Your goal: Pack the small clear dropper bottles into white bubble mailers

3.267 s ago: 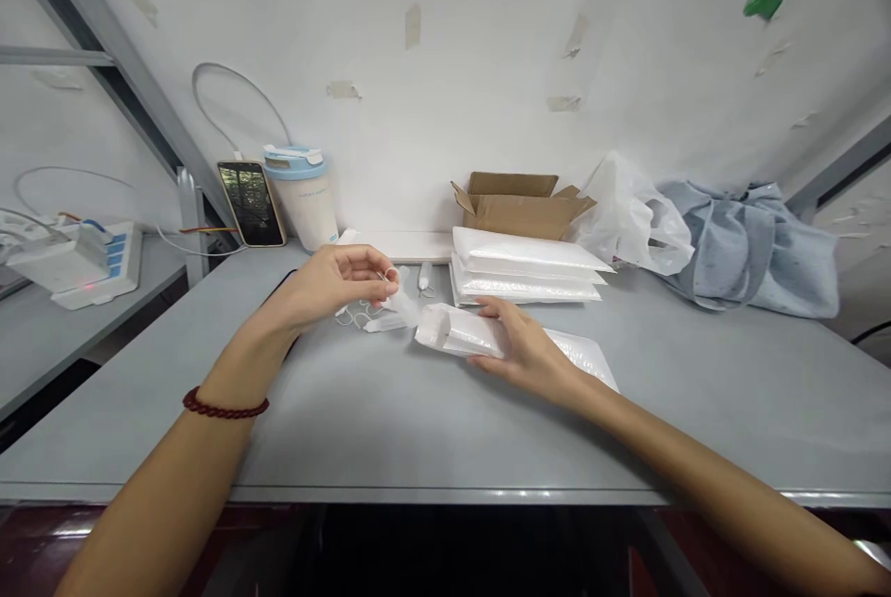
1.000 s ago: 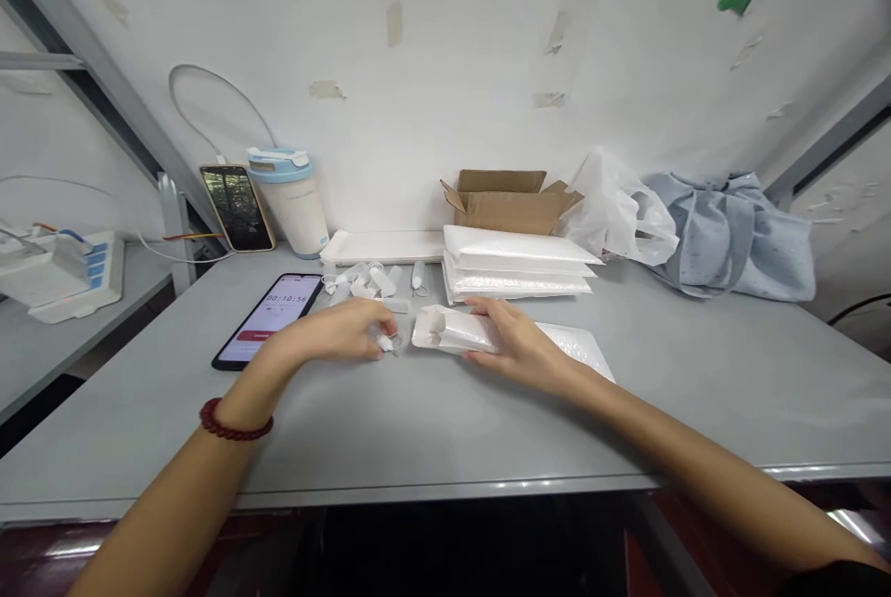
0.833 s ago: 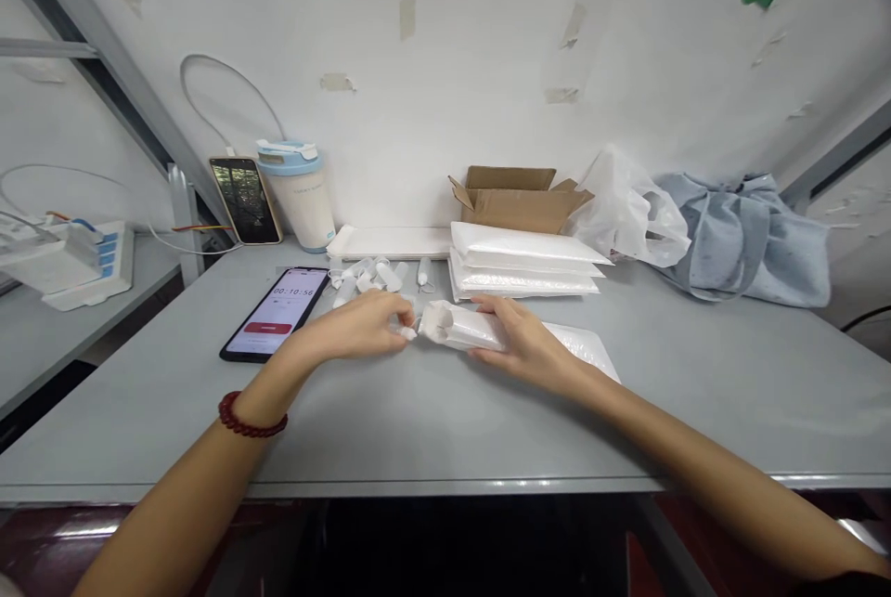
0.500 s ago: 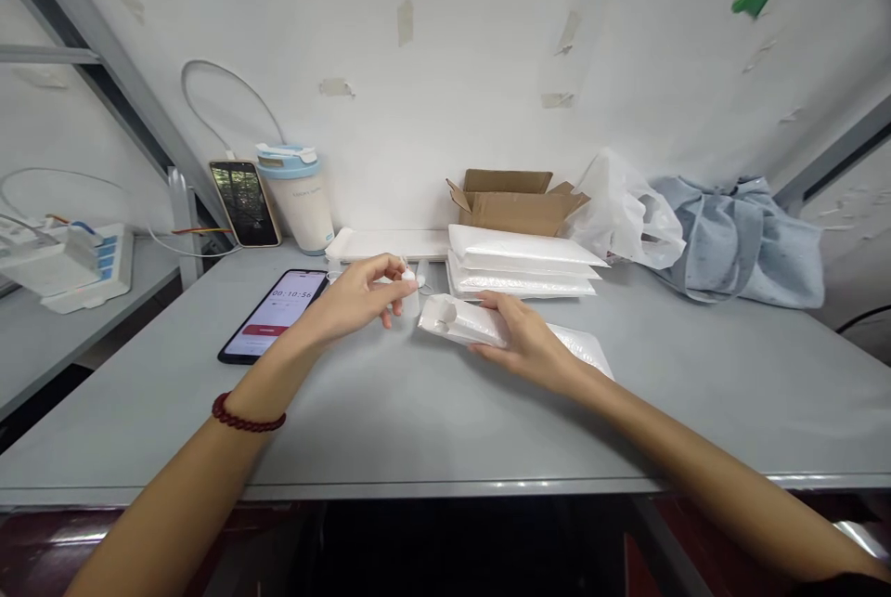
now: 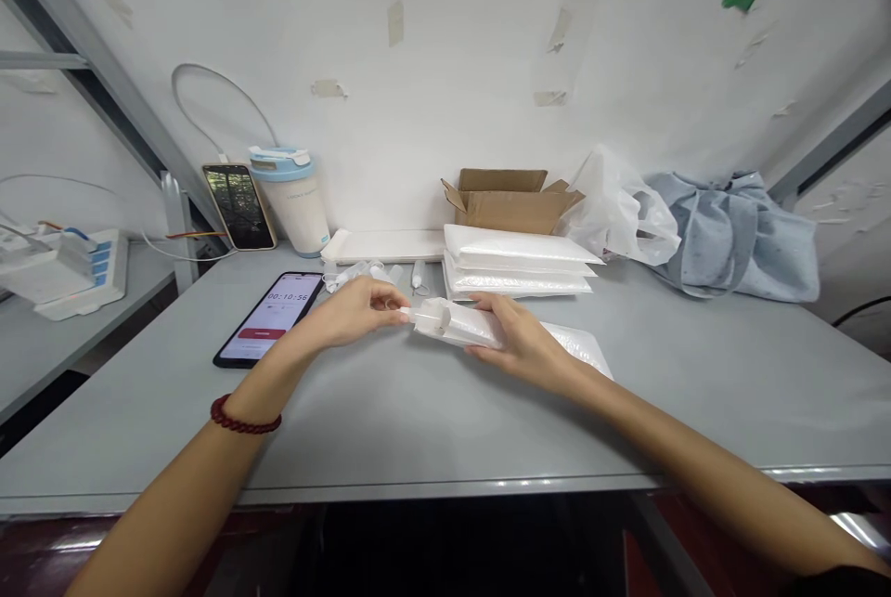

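Observation:
My right hand (image 5: pixel 519 337) is wrapped round a white bubble mailer (image 5: pixel 473 322), its mouth gaping toward the left. The fingertips of my left hand (image 5: pixel 358 311) pinch a small clear-and-white item (image 5: pixel 421 315) by its left end. Its other end is at the mailer's mouth, partly inside; its exact kind cannot be made out. Several similar small clear-and-white pieces (image 5: pixel 358 274) lie behind my left hand, and one more white piece (image 5: pixel 418 274) with a thin loop lies right of them. Another bubble mailer part (image 5: pixel 581 348) shows beyond my right hand.
Stacked padded mailers (image 5: pixel 519 249) lie behind my right hand, before an open cardboard box (image 5: pixel 511 207). A phone with a timer (image 5: pixel 271 318) lies left. A tumbler (image 5: pixel 296 207), propped phone (image 5: pixel 240 207), plastic bag (image 5: pixel 619 212) and blue cloth bag (image 5: pixel 738 235) stand along the wall.
My left hand has lowered and brought the small clear-and-white item right, to the mailer's mouth. The right hand keeps its hold on the mailer. The view has shifted slightly.

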The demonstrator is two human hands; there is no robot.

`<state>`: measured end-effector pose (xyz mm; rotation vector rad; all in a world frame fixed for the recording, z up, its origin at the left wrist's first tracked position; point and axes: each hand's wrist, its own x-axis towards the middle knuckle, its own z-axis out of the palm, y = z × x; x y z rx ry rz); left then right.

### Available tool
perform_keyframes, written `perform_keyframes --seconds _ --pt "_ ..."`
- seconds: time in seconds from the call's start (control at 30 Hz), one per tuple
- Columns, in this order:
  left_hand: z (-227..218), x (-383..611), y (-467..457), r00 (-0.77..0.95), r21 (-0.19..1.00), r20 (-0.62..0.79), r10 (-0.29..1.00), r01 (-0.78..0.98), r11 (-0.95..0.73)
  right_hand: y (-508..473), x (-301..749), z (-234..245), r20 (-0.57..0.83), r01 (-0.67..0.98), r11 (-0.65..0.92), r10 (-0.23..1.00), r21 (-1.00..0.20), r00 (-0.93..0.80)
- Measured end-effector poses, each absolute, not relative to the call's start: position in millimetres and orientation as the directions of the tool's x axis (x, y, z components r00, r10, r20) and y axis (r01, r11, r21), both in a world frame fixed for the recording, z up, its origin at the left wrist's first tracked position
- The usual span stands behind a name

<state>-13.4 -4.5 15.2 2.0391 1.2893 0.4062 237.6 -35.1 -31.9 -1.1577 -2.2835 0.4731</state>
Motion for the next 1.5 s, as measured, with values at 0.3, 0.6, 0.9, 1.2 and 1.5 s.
perform_keyframes --seconds 0.3,0.6,0.9,1.2,1.5 --pt "-6.3 7.7 -10.6 0.513 0.789 -0.256 0.820 0.600 -0.129 -40.3 234.5 -31.5 0.208 0.621 0.608 0.777 -0.495 -0.594" --pt "-22.6 28.9 -22.4 0.589 0.889 -0.064 0.805 0.400 -0.222 -39.1 234.4 -35.3 0.235 0.600 0.626 0.764 -0.498 -0.601" --pt "8.3 5.4 -15.3 0.671 0.867 -0.231 0.705 0.471 -0.163 -42.4 234.1 -29.4 0.241 0.609 0.631 0.763 -0.481 -0.600" --pt "2.2 13.9 -22.9 0.642 0.818 -0.231 0.731 0.535 -0.211 -40.2 234.4 -35.0 0.257 0.604 0.648 0.751 -0.463 -0.608" --pt "-14.6 32.3 -29.3 0.598 0.941 -0.260 0.758 0.334 0.059 -45.3 230.8 -28.9 0.257 0.635 0.659 0.748 -0.403 -0.612"
